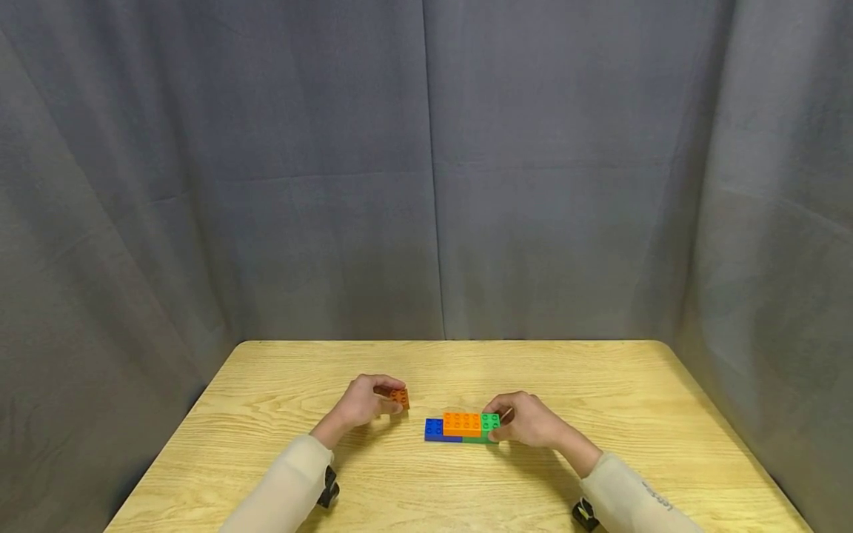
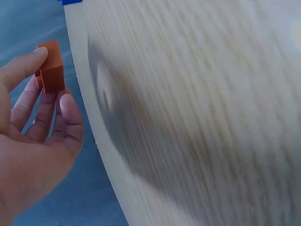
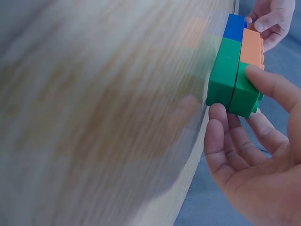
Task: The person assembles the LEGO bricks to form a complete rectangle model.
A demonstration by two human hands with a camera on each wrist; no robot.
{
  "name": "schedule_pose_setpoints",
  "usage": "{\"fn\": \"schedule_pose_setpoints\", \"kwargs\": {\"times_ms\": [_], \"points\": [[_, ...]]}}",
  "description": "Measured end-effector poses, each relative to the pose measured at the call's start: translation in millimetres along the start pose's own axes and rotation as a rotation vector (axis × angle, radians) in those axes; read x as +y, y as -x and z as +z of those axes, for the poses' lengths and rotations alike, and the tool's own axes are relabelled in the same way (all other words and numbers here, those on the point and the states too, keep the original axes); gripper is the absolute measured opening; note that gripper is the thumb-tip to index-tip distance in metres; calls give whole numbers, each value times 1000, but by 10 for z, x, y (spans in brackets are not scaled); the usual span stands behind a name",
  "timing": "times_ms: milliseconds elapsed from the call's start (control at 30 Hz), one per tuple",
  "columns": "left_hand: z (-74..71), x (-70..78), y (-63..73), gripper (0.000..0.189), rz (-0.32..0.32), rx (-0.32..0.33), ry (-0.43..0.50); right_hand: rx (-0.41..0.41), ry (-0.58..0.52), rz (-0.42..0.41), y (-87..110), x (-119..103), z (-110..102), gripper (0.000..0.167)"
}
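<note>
My left hand pinches a small orange brick with studs between thumb and fingers, to the left of a joined row of toy building bricks. The row lies on the table: a blue brick and a green brick end to end below, a longer orange brick across both, and a small green brick on top at the right end. That small green brick is between the thumb and fingers of my right hand. A thin dark seam shows under it in the right wrist view.
A light wood-grain table carries the bricks. Grey curtains stand behind it and at both sides. Each forearm wears a pale sleeve with a small black device at the wrist.
</note>
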State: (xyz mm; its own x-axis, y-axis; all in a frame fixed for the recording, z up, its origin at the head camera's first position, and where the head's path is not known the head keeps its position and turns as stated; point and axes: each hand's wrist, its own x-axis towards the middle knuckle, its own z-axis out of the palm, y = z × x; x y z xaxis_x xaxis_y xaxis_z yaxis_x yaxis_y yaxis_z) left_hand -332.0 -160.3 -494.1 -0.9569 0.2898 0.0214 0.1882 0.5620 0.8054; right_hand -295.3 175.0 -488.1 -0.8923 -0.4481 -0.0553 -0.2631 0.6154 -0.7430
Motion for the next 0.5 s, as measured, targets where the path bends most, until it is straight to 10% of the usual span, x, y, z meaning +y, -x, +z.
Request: {"fn": "schedule_pose_setpoints", "kwargs": {"times_ms": [500], "points": [[101,195,128,34,107,-63,-28,-1,2,-21,-13,14,-10,29]]}}
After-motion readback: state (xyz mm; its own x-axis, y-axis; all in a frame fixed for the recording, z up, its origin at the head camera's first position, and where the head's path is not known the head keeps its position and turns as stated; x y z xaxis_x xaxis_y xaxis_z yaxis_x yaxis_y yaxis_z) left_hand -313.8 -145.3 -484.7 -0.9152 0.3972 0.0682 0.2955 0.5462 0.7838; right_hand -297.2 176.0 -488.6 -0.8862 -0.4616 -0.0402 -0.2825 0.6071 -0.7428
